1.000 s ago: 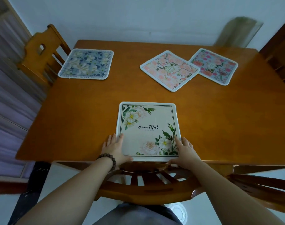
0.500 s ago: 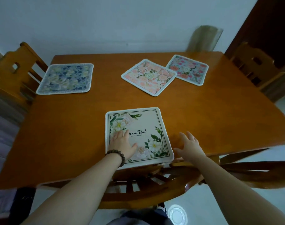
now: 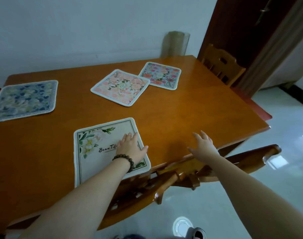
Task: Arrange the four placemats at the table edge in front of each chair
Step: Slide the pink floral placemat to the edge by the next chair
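Note:
A white placemat with green leaves and lettering [image 3: 95, 152] lies at the near edge of the wooden table [image 3: 190, 114], above a chair back. My left hand [image 3: 130, 148] rests flat on its right half, fingers spread, wrist wearing a bead bracelet. My right hand [image 3: 203, 147] hovers open over bare wood to the right of that mat, holding nothing. A blue floral placemat [image 3: 24, 100] sits at the left edge. A peach floral placemat [image 3: 121, 87] lies turned at an angle in the far middle, and a pink floral placemat [image 3: 160, 75] lies just beyond it to the right.
A wooden chair [image 3: 187, 171] is tucked under the near edge below my arms. Another chair [image 3: 221, 64] stands at the table's right end near a dark door. The far side of the table runs along a white wall.
My view has swung to the right. My left hand slid further across the white placemat to its right half. My right hand left the mat's corner and moved right over bare table.

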### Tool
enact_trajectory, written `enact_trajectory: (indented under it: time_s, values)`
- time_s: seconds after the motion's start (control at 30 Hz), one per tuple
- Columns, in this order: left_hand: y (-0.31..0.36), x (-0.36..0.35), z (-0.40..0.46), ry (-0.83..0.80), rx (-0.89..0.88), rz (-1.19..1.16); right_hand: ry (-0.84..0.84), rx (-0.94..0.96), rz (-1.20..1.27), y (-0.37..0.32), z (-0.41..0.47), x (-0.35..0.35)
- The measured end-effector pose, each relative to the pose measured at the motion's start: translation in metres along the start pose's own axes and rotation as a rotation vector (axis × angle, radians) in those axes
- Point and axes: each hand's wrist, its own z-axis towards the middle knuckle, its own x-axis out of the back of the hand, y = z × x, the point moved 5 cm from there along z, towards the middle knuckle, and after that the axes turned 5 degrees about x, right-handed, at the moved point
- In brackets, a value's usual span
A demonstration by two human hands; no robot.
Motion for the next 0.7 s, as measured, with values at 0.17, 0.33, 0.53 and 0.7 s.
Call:
enact_trajectory:
  time_s: [0.17, 0.33, 0.53, 0.7]
  values:
    - [0.057, -0.021, 0.008, 0.013, 0.061, -0.002, -0.033, 0.065, -0.013, 0.054, 0.024, 0.018]
    - [0.125, -0.05, 0.011, 0.027, 0.148, 0.021, -0.071, 0.18, -0.033, 0.112, 0.067, 0.036]
    - [0.203, -0.071, 0.012, 0.09, 0.275, -0.04, -0.112, 0.324, -0.1, 0.156, 0.11, 0.066]
    - [0.227, -0.071, 0.011, 0.113, 0.358, -0.058, -0.165, 0.432, -0.108, 0.155, 0.13, 0.071]
